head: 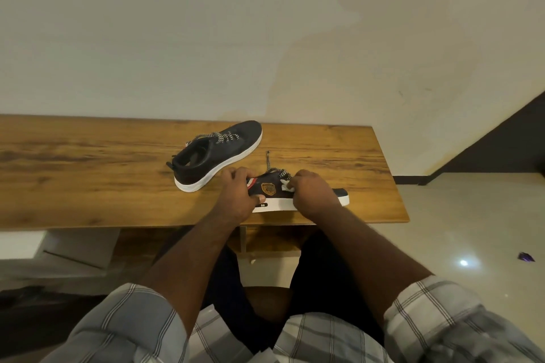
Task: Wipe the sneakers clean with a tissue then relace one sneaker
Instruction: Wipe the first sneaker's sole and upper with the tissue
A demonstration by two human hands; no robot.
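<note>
Head camera is looking down at a person sitting at a wooden table (88, 186). Near the table's front edge, the left hand (236, 197) is gripping the heel of a dark sneaker (269, 188), fingers curled around it. The right hand (312, 194) is pinching a white tissue (285, 185) against the shoe's side. Farther back and left, the second sneaker (218, 153) is sitting laced.

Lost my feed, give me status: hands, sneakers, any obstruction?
Left hand grips near sneaker at heel. Right hand pinches tissue against its side. Far sneaker untouched on table. No obstruction.
</note>
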